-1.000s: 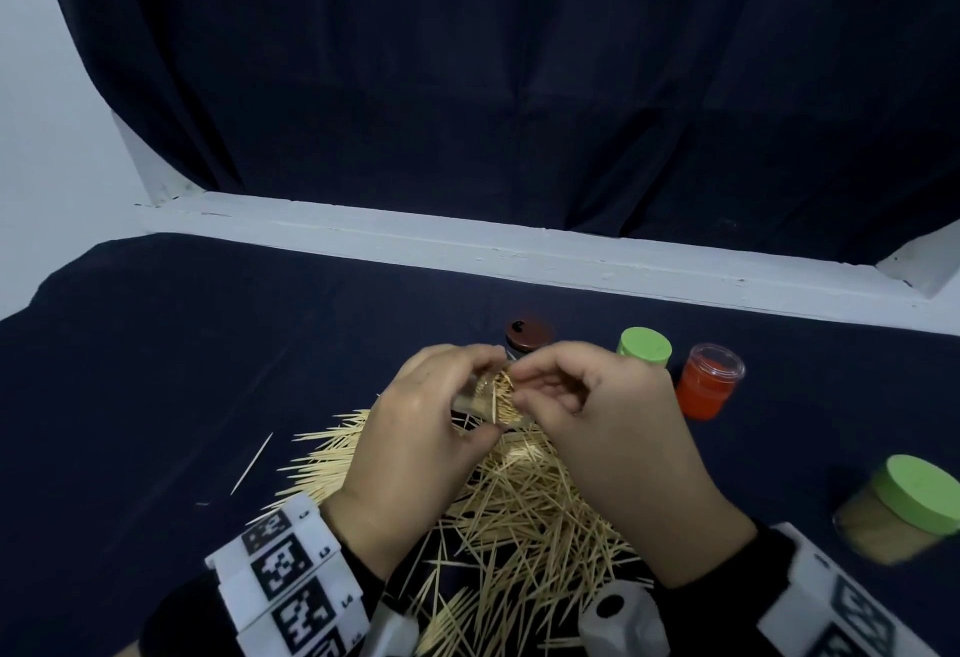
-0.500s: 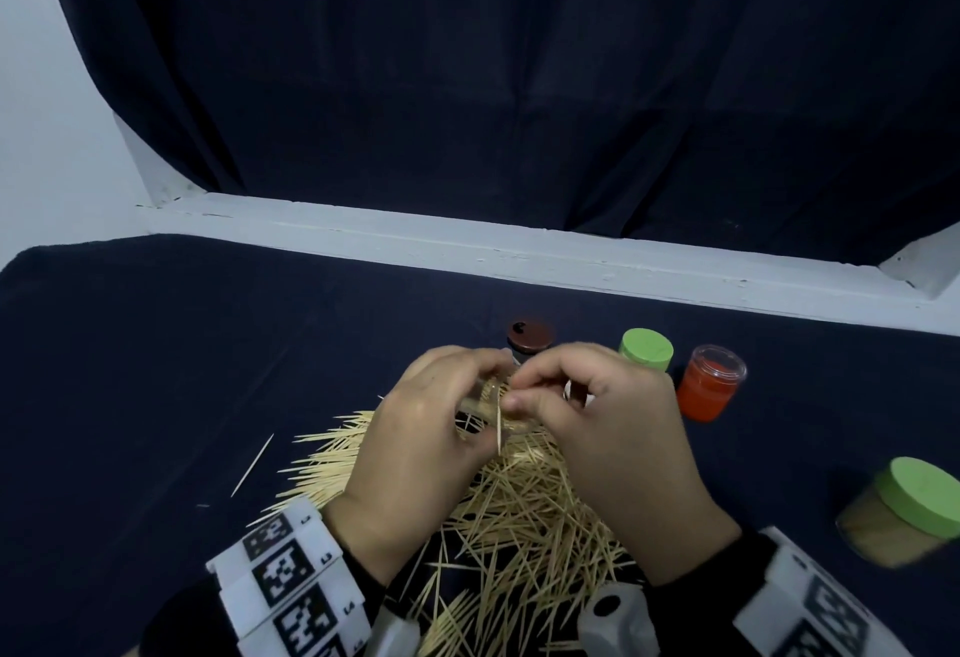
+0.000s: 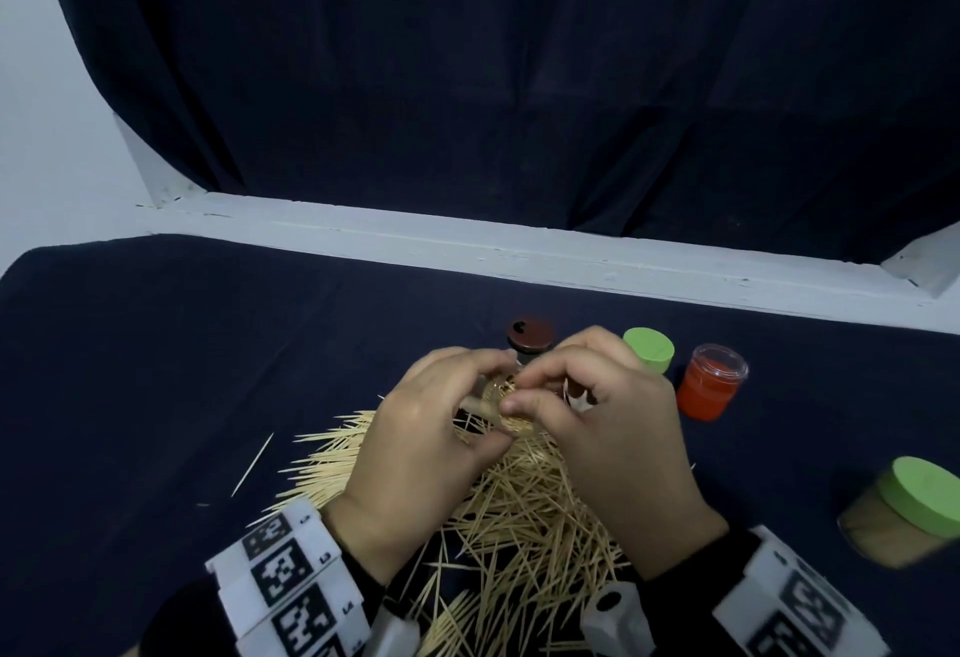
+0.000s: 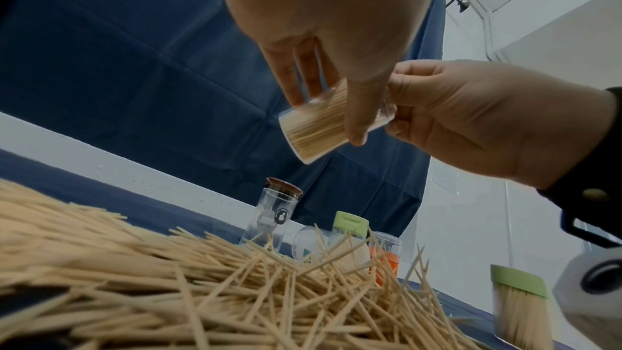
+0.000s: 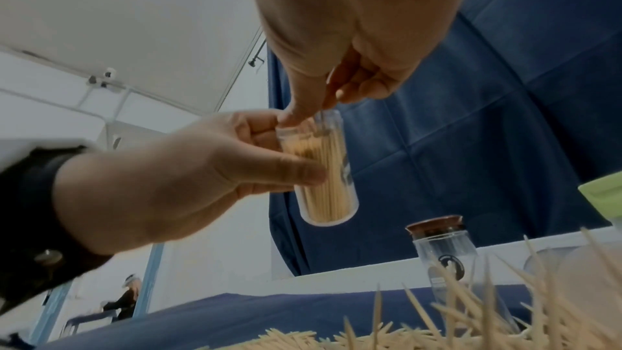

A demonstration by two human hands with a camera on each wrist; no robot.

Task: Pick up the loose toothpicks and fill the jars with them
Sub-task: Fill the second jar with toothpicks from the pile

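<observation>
The left hand [image 5: 188,182] grips a nearly full clear jar [image 5: 319,169], the right hand [image 5: 336,49] pinches toothpicks into it, and a big pile [image 3: 519,516] waits at 6 o'clock.

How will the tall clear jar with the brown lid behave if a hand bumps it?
The tall clear jar with the brown lid stands upright, narrow and looks nearly empty, so it is probably light and apt to tip. Being round, it would likely roll once down. Loose toothpicks lean on its base, which may hamper it.
</observation>
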